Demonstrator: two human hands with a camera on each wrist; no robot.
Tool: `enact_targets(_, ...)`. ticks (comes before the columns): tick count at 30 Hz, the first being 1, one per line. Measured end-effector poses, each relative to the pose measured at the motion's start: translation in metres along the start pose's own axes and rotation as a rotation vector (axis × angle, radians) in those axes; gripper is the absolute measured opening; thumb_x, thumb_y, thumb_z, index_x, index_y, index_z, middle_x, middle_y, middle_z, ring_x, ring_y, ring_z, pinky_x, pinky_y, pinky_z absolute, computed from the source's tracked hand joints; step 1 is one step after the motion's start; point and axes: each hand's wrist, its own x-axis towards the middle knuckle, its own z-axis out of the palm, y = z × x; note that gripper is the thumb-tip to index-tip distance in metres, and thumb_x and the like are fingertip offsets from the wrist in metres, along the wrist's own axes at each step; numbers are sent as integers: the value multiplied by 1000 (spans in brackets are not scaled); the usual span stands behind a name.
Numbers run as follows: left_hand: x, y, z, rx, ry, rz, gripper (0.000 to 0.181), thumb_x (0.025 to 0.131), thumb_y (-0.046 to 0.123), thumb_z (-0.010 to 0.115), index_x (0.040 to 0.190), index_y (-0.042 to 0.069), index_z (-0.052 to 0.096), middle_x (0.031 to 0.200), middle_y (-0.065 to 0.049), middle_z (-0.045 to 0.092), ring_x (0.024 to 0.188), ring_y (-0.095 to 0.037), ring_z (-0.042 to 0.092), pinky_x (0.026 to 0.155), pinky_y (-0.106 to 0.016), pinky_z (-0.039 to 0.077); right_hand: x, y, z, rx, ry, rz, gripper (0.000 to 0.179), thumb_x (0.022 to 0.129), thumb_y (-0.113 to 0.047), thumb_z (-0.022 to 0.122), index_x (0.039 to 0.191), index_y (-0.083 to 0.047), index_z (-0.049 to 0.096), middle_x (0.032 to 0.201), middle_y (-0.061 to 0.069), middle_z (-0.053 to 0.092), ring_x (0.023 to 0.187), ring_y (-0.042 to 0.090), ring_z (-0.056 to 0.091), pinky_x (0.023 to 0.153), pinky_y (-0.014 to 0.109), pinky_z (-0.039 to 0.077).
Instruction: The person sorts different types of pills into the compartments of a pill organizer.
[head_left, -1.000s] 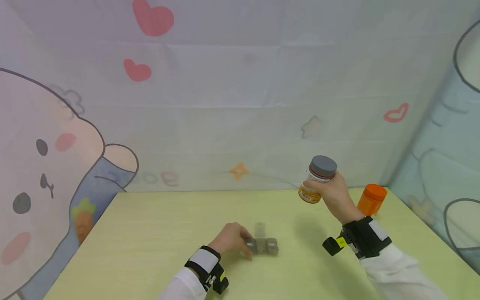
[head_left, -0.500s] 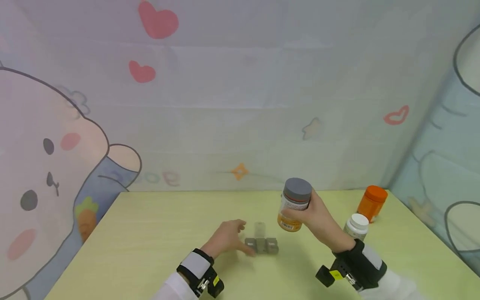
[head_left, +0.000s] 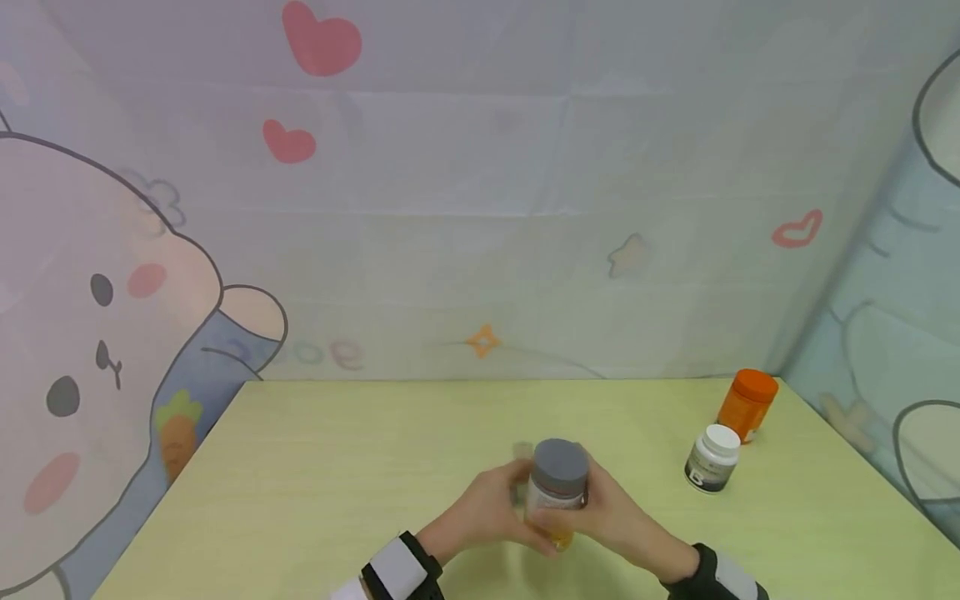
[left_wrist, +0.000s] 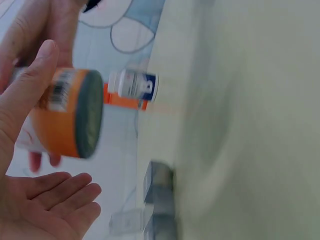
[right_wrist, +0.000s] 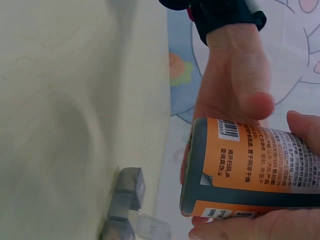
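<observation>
My right hand [head_left: 618, 521] grips a supplement bottle [head_left: 558, 471] with a grey screw cap, a white and orange label and a dark base, held above the table. My left hand [head_left: 483, 512] has come up on the bottle's other side; its thumb overlaps the label in the left wrist view, while its fingers [left_wrist: 65, 197] stay extended and uncurled. A small grey pill organizer [right_wrist: 129, 187] with a raised clear lid [right_wrist: 153, 227] lies on the table below. In the head view the bottle and hands hide most of it.
A white-capped pill bottle [head_left: 712, 458] stands at the right of the table [head_left: 337, 467], with an orange bottle [head_left: 747, 406] just behind it. A printed cloth backdrop [head_left: 450, 208] rises behind the table's far edge.
My right hand has brought the bottle left and down, nearer to me. My left hand has moved from beside the organizer to the bottle. The white-capped bottle now shows fully.
</observation>
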Motion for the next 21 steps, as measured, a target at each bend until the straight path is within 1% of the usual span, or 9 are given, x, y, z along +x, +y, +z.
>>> enact_targets(2, -4, 1, 6, -80, -13, 12, 74, 60, 21, 85, 126, 18, 50, 118, 8, 57, 110, -10, 52, 91, -28, 42, -7, 5, 5, -24, -10, -5, 62, 82, -11, 67, 129, 4, 29, 121, 21, 44, 109, 14, 48, 89, 33, 40)
enact_targets(3, -6, 2, 8, -96, -15, 12, 73, 61, 20, 85, 125, 19, 50, 116, 9, 57, 108, -9, 53, 89, -26, 43, -9, 7, 7, -27, -15, -5, 61, 83, -11, 66, 129, 4, 29, 123, 20, 44, 109, 10, 47, 90, 32, 40)
enact_targets(5, -8, 3, 12, -112, -7, 17, 72, 61, 19, 85, 124, 19, 51, 112, 10, 58, 105, -7, 54, 87, -25, 43, -13, 10, 11, -11, -24, -7, 60, 84, -10, 65, 129, 3, 28, 125, 21, 42, 109, 3, 45, 90, 33, 39)
enact_targets(7, -10, 4, 15, -88, 7, 31, 72, 60, 19, 85, 124, 19, 52, 111, 10, 59, 102, -6, 54, 85, -24, 43, -17, 12, 15, 15, -31, 8, 61, 85, -11, 64, 131, 3, 26, 129, 23, 38, 111, 1, 41, 92, 37, 37)
enact_targets(10, -11, 3, 21, -42, 30, 52, 70, 60, 20, 85, 122, 17, 53, 109, 7, 60, 100, -5, 54, 85, -23, 42, -19, 13, 20, 41, -35, 53, 64, 86, -12, 62, 134, 2, 22, 134, 23, 33, 119, 11, 36, 94, 45, 33)
enact_targets(15, -14, 1, 27, 2, 68, 68, 61, 68, 17, 80, 122, 10, 53, 111, -2, 62, 103, -10, 56, 88, -23, 41, -24, 12, 25, 74, -47, 148, 68, 88, -15, 60, 137, 0, 15, 140, 23, 24, 127, 38, 22, 97, 56, 27)
enact_targets(16, -15, 2, 27, 8, 70, 73, 59, 70, 17, 79, 122, 9, 53, 111, -4, 62, 104, -11, 56, 89, -23, 41, -25, 12, 25, 87, -50, 163, 69, 88, -15, 59, 137, -1, 14, 141, 22, 22, 128, 39, 20, 98, 57, 26)
enact_targets(18, -17, 3, 28, 20, 73, 91, 57, 71, 17, 77, 122, 8, 52, 111, -5, 61, 104, -11, 55, 89, -23, 41, -26, 10, 26, 81, -44, 150, 69, 88, -14, 60, 137, -1, 14, 140, 23, 22, 127, 39, 20, 97, 59, 27)
enact_targets(21, -19, 6, 30, -2, 66, 112, 55, 71, 17, 77, 120, 10, 53, 110, -3, 61, 103, -8, 55, 87, -22, 42, -28, 6, 26, 40, -3, 106, 68, 85, -13, 63, 136, -5, 19, 139, 19, 26, 126, 25, 28, 97, 50, 31)
